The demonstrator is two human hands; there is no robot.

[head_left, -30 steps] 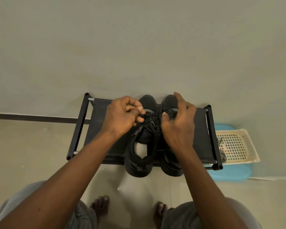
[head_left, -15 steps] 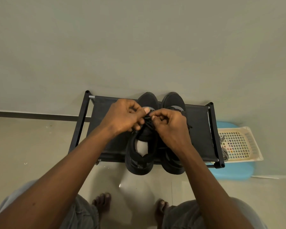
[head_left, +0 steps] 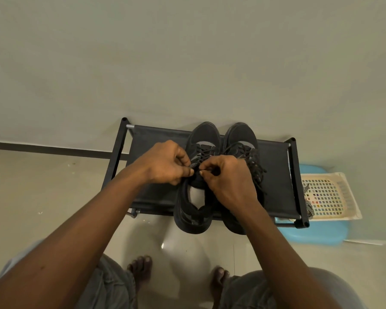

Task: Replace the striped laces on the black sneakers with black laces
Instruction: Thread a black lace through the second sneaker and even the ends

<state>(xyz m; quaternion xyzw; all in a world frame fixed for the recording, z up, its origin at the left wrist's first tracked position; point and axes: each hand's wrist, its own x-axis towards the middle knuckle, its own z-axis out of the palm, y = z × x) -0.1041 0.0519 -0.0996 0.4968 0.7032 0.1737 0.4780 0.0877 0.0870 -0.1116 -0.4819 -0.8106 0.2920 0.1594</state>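
Both hands are on the sneaker in work [head_left: 202, 139], which sits toes toward 12 o'clock on the fabric shelf of the shoe rack [head_left: 156, 139] with its heel overhanging the 6 o'clock edge. That looks like a choice to put the collar and top eyelets close to the person. The left hand [head_left: 165, 162] comes in from 9 o'clock with its fingers curled tight, thumb and forefinger pinching the black lace [head_left: 203, 152] near the tongue. The right hand [head_left: 227, 177] comes in from 3 o'clock with the same curled pinch on the other run of the lace, fingertips almost meeting the left's. Opposed grips this close probably mean tensioning or knotting at the upper eyelets; I can't tell which, because the knuckles hide the crossing. The second sneaker [head_left: 241, 134] is touching at 3 o'clock, also black-laced, with loose ends trailing off its 3 o'clock side, so it probably needs tying. The striped lace [head_left: 309, 209] is well off at 3 o'clock, draped by the rack's end post against the basket [head_left: 334, 197], which sits on the blue tub [head_left: 316, 235], so it's likely parked out of the way. The task looks near its end.
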